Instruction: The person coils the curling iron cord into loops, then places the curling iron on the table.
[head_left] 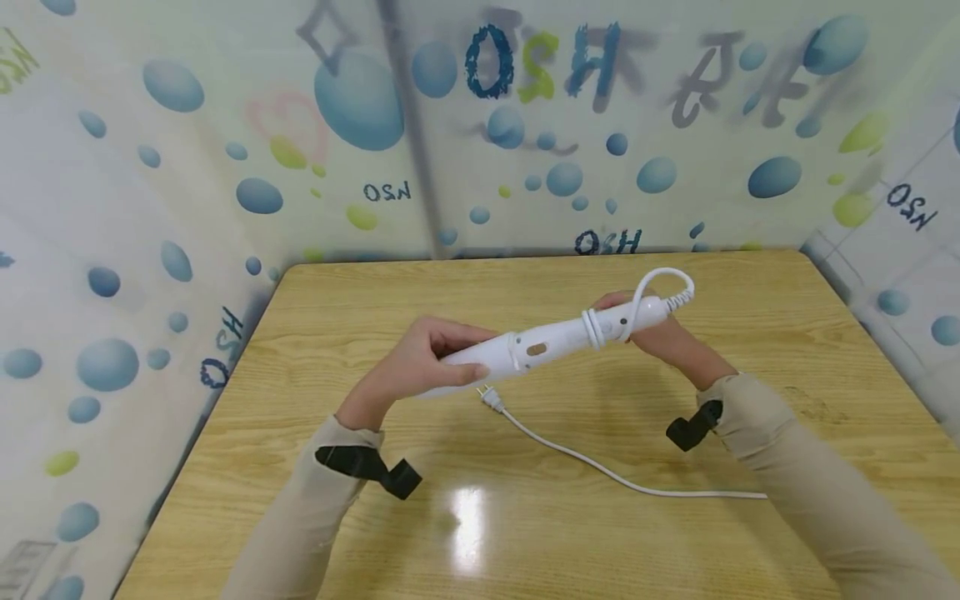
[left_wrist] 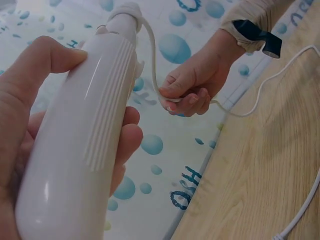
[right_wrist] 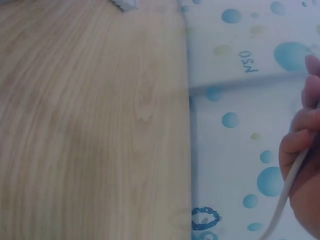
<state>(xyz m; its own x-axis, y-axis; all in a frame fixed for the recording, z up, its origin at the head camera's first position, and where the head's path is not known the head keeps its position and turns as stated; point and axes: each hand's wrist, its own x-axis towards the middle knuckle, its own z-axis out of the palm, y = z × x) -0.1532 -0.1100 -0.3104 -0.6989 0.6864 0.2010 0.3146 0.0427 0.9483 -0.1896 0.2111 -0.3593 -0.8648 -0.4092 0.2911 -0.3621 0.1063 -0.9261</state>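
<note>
Because it apparently needed steadying above the tabletop (head_left: pixel 360 300), the white wand-like device (head_left: pixel 561 337) was clamped in the left grip (head_left: pixel 420 358) | right grip (left_wrist: pixel 192 85) pinched its cord (head_left: pixel 581 456) beyond the coils (head_left: pixel 593 329) wound round one end, probably to control slack | plug (head_left: pixel 492 398) lay on the tabletop

In the head view, a light wood-grain tabletop (head_left: pixel 600 542) is carrying a white two-prong power plug (head_left: pixel 492 398), its prongs pointing toward ten o'clock; the plug's white cord (head_left: pixel 573 454) is running toward four o'clock, then bending toward three. Glare (head_left: pixel 468 529) is shining near seven o'clock.
</note>
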